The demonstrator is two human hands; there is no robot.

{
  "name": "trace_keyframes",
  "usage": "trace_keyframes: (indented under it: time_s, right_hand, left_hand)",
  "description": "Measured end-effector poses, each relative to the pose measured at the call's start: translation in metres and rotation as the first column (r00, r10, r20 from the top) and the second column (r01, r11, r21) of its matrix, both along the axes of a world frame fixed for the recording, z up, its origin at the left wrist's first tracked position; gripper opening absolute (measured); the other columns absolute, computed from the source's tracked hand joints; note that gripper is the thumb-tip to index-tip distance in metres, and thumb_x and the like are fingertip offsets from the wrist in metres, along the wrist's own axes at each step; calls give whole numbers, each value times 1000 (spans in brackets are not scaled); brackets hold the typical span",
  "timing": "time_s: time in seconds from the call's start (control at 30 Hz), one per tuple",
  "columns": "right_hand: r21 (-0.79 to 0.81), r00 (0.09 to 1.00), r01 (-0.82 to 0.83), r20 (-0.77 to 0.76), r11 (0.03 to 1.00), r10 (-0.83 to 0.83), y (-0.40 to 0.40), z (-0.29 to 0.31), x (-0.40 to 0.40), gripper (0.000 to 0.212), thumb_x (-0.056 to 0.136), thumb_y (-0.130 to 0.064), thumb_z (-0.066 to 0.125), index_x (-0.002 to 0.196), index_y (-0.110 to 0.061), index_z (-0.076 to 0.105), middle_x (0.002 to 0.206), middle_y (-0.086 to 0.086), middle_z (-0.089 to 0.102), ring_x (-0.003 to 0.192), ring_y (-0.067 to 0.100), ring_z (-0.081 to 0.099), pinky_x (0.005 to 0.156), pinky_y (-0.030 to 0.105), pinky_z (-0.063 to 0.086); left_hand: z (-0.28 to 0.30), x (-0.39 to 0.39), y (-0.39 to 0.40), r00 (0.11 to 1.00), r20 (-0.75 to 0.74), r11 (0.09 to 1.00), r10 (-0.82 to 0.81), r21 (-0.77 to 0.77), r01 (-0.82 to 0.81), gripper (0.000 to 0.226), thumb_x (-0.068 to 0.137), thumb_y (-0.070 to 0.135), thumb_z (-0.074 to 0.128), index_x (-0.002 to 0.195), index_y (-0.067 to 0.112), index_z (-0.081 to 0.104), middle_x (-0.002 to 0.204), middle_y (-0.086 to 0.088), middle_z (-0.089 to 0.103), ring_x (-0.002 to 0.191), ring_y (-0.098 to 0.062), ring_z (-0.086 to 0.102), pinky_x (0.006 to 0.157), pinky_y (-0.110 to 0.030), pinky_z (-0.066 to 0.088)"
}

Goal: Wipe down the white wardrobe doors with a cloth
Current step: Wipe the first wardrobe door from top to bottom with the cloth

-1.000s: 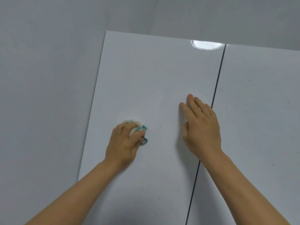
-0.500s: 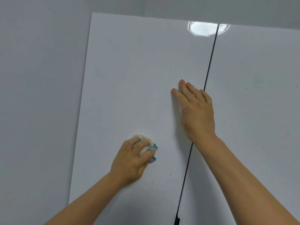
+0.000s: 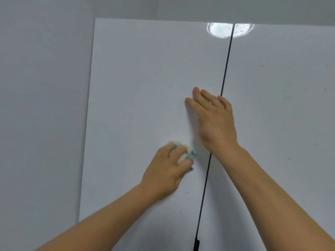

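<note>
The left hand [image 3: 165,168] curls its grip around a bunched white-and-teal cloth [image 3: 186,154], pressing it to the left wardrobe door [image 3: 145,87] near the dark gap [image 3: 224,78]. The right hand [image 3: 215,124], fingers straight and relaxed, rests flat just above, beside the right wardrobe door [image 3: 281,105].

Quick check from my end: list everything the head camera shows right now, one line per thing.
wardrobe doors: two, glossy white, filling the middle and right of the view, shut side by side.
gap: one, dark thin line running down between the doors.
light reflection: one, bright patch at the top, across the gap.
handle: one, dark, at the bottom of the gap, mostly cut off.
wall: grey-white, left of and above the doors.
cloth: one, white with teal, bunched against the left door.
left hand: grips the cloth, blurred.
right hand: flat on the left door, beside the gap.
</note>
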State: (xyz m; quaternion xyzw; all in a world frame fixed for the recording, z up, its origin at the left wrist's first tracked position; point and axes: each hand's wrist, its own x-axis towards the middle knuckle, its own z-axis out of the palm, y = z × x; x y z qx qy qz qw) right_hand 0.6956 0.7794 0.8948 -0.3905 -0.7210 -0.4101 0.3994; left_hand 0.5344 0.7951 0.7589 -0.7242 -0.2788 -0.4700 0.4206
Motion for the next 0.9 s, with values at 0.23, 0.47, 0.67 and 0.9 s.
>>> trace_keyframes:
  time_s: [0.23, 0.47, 0.67, 0.9]
  right_hand:
    - [-54, 996, 24, 89, 998, -19, -6, 5, 8, 79, 78, 12, 50, 149, -22, 49, 165, 1, 35, 152, 22, 32, 123, 46, 16]
    - [242, 999, -42, -13, 969, 47, -25, -35, 16, 44, 83, -10, 55, 123, -20, 69, 140, -2, 64, 119, 26, 59, 100, 44, 36]
    - [-54, 969, 93, -227, 994, -103, -33, -104, 29, 14, 91, -35, 68, 80, -27, 65, 58, -9, 59, 44, 19, 50, 42, 27, 34]
    - [-220, 934, 227, -228, 949, -276, -37, -101, 23, 49, 74, -31, 88, 50, -21, 46, 41, -10, 22, 36, 15, 13, 48, 16, 1]
  left_hand:
    - [15, -35, 13, 995, -98, 996, -5, 89, 14, 17, 99, 29, 65, 112, 21, 72, 121, -8, 63, 103, -33, 54, 86, -41, 48]
    - [99, -27, 1, 932, 363, 999, -19, -24, 30, 40, 97, 27, 60, 135, 23, 46, 135, -3, 54, 117, -30, 47, 97, -42, 41]
    - [16, -26, -1, 974, -222, 999, -34, 6, 37, 33, 99, 27, 62, 129, 16, 55, 132, -1, 56, 118, -25, 52, 99, -36, 44]
    - [169, -12, 4, 972, 236, 1000, -3, 21, -2, 37, 95, 30, 64, 127, 14, 58, 128, -7, 58, 112, -30, 50, 89, -39, 40]
